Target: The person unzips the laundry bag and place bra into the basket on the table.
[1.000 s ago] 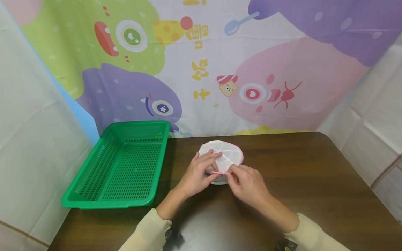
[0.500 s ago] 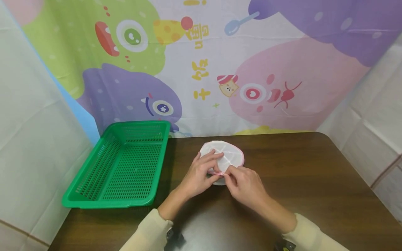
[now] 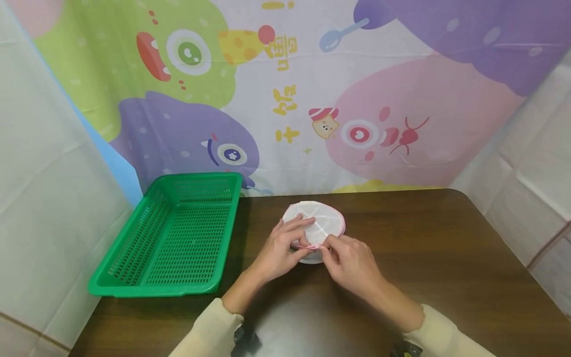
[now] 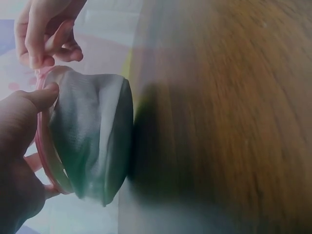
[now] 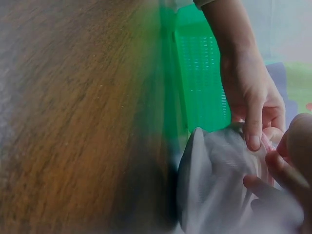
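A round white mesh laundry bag (image 3: 327, 223) with pink zipper trim stands over the middle of the table. My left hand (image 3: 277, 252) holds its near edge, thumb on the mesh side below the trim and fingers spread over the round top. My right hand (image 3: 354, 260) pinches the pink trim between thumb and index finger, just right of the left thumb. In the left wrist view the bag (image 4: 87, 131) shows its sagging mesh wall and flat bottom panel close over the table. The right wrist view shows the left thumb pressing on the bag (image 5: 219, 156). The zipper pull is hidden by the fingers.
A green plastic basket (image 3: 232, 223) with slotted walls stands at the left of the dark wooden table (image 3: 428, 248). A cartoon-printed cloth (image 3: 290, 163) hangs behind the table's far edge. Pale panels (image 3: 531, 163) stand at both sides.
The bag and both hands have shifted very slightly, first right and then back left. The grip of both hands on the trim stays the same.
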`<move>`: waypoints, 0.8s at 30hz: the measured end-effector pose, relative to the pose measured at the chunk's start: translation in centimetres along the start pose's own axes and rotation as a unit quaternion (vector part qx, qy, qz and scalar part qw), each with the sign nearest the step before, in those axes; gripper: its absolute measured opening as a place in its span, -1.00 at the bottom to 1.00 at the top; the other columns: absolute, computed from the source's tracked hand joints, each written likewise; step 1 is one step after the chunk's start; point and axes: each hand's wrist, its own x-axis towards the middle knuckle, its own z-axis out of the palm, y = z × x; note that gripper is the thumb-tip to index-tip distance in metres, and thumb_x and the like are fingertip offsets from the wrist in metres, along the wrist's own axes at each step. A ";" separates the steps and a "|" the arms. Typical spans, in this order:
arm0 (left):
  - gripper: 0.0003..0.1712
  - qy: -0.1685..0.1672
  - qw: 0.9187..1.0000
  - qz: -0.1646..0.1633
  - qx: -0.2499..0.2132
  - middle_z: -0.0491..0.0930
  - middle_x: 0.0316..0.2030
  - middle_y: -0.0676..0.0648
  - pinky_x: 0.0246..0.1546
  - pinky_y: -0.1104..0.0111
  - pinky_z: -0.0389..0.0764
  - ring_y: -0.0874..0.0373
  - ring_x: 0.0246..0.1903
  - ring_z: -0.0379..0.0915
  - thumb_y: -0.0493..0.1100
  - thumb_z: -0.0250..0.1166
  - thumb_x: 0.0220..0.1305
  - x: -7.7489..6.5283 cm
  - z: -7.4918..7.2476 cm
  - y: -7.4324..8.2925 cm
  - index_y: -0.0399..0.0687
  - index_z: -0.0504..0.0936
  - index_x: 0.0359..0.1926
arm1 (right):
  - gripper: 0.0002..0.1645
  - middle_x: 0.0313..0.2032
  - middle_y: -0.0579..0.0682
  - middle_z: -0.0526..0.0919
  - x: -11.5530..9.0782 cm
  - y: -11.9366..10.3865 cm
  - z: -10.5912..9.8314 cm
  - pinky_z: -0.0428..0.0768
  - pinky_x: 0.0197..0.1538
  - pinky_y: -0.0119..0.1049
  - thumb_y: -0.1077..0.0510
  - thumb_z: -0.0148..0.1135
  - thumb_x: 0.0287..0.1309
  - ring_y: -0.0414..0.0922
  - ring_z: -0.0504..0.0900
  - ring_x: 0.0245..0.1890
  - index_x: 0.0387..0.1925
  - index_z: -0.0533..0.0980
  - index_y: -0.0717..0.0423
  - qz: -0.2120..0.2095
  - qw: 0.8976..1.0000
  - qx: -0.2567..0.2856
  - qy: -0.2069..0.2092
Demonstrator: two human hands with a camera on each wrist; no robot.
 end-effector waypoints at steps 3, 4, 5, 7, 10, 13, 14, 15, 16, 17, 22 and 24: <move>-0.70 -0.002 1.000 0.004 -0.017 0.69 0.48 -0.18 0.60 -0.61 0.19 -0.30 0.62 0.46 -0.23 0.64 0.33 0.2 0.1 0.1 -0.05 0.63 -0.39 | -0.69 -0.64 -0.22 0.34 0.1 -0.1 -0.1 0.17 -0.44 -0.53 0.33 0.47 0.18 -0.42 0.21 -0.55 -0.49 0.50 -0.02 0.001 1.000 0.002 0.004; -0.70 -0.002 1.000 0.007 -0.021 0.70 0.47 -0.18 0.59 -0.61 0.20 -0.30 0.62 0.47 -0.24 0.64 0.33 0.2 0.2 0.2 -0.05 0.63 -0.39 | -0.68 -0.64 -0.22 0.34 0.2 -0.1 -0.1 0.16 -0.44 -0.53 0.33 0.46 0.18 -0.42 0.20 -0.55 -0.49 0.50 -0.02 0.001 1.000 0.002 0.005; -0.70 0.000 1.000 0.008 -0.025 0.70 0.47 -0.19 0.59 -0.60 0.21 -0.30 0.61 0.48 -0.25 0.64 0.32 0.2 0.2 0.2 -0.06 0.63 -0.38 | -0.69 -0.64 -0.22 0.34 0.2 -0.2 -0.2 0.16 -0.44 -0.53 0.34 0.45 0.18 -0.41 0.20 -0.55 -0.49 0.50 -0.02 0.001 1.000 0.002 0.006; -0.70 0.002 0.999 0.008 -0.031 0.70 0.47 -0.19 0.60 -0.55 0.25 -0.29 0.61 0.49 -0.27 0.64 0.32 0.3 0.3 0.2 -0.06 0.63 -0.38 | -0.70 -0.64 -0.23 0.33 0.3 -0.3 -0.2 0.16 -0.44 -0.53 0.35 0.45 0.18 -0.42 0.20 -0.55 -0.49 0.51 -0.02 0.002 1.000 0.003 0.007; -0.70 -0.001 0.999 0.002 -0.038 0.70 0.47 -0.18 0.62 -0.39 0.38 -0.28 0.61 0.48 -0.27 0.65 0.31 0.3 0.5 0.2 -0.07 0.63 -0.35 | -0.70 -0.65 -0.23 0.33 0.3 -0.4 -0.2 0.16 -0.44 -0.54 0.35 0.45 0.19 -0.43 0.19 -0.55 -0.49 0.52 -0.02 0.001 1.000 0.004 0.006; -0.72 -0.007 0.999 0.000 -0.035 0.69 0.48 -0.17 0.60 -0.25 0.48 -0.27 0.61 0.48 -0.24 0.66 0.32 0.3 0.7 0.2 -0.05 0.66 -0.31 | -0.67 -0.65 -0.24 0.32 0.2 -0.4 -0.2 0.15 -0.45 -0.55 0.34 0.45 0.19 -0.43 0.18 -0.55 -0.50 0.48 -0.02 0.000 1.000 0.002 0.003; -0.73 -0.008 0.999 0.000 -0.034 0.69 0.49 -0.17 0.60 -0.23 0.50 -0.28 0.61 0.48 -0.23 0.66 0.31 0.3 0.7 0.2 -0.05 0.67 -0.30 | -0.67 -0.65 -0.23 0.32 0.2 -0.4 -0.1 0.15 -0.45 -0.55 0.34 0.45 0.19 -0.43 0.18 -0.55 -0.51 0.48 -0.02 0.000 1.000 0.001 0.003; -0.74 -0.009 0.999 0.002 -0.033 0.68 0.49 -0.17 0.60 -0.23 0.50 -0.28 0.61 0.49 -0.22 0.67 0.31 0.3 0.7 0.2 -0.05 0.68 -0.29 | -0.66 -0.65 -0.24 0.32 0.2 -0.4 -0.1 0.15 -0.45 -0.55 0.33 0.45 0.18 -0.43 0.18 -0.55 -0.51 0.47 -0.03 0.000 1.000 0.000 0.003; -0.75 -0.009 0.999 0.004 -0.031 0.68 0.49 -0.18 0.60 -0.25 0.49 -0.29 0.61 0.49 -0.22 0.66 0.32 0.4 0.7 0.2 -0.05 0.68 -0.28 | -0.65 -0.65 -0.24 0.31 0.2 -0.4 -0.1 0.15 -0.45 -0.54 0.33 0.45 0.18 -0.43 0.18 -0.55 -0.52 0.45 -0.03 0.000 1.000 -0.001 0.003; -0.75 -0.010 1.000 0.007 -0.028 0.68 0.49 -0.18 0.61 -0.27 0.47 -0.29 0.60 0.49 -0.22 0.65 0.33 0.4 0.7 0.2 -0.05 0.68 -0.28 | -0.65 -0.65 -0.24 0.31 0.2 -0.4 0.0 0.15 -0.45 -0.54 0.33 0.45 0.17 -0.43 0.18 -0.55 -0.52 0.45 -0.03 -0.001 1.000 -0.002 0.003; -0.72 -0.009 1.000 0.016 -0.022 0.68 0.48 -0.21 0.59 -0.27 0.49 -0.32 0.59 0.50 -0.26 0.63 0.35 0.4 0.4 0.1 -0.07 0.63 -0.32 | -0.65 -0.64 -0.23 0.32 0.2 -0.2 0.0 0.16 -0.45 -0.54 0.33 0.46 0.17 -0.42 0.20 -0.55 -0.51 0.46 -0.02 -0.004 1.000 -0.002 0.006; -0.70 -0.007 1.000 0.018 -0.021 0.68 0.48 -0.22 0.58 -0.25 0.51 -0.33 0.58 0.51 -0.27 0.63 0.33 0.4 0.2 0.0 -0.08 0.61 -0.34 | -0.65 -0.63 -0.22 0.34 0.2 -0.2 -0.1 0.17 -0.45 -0.54 0.33 0.48 0.17 -0.42 0.20 -0.54 -0.51 0.46 -0.02 -0.005 1.000 -0.002 0.006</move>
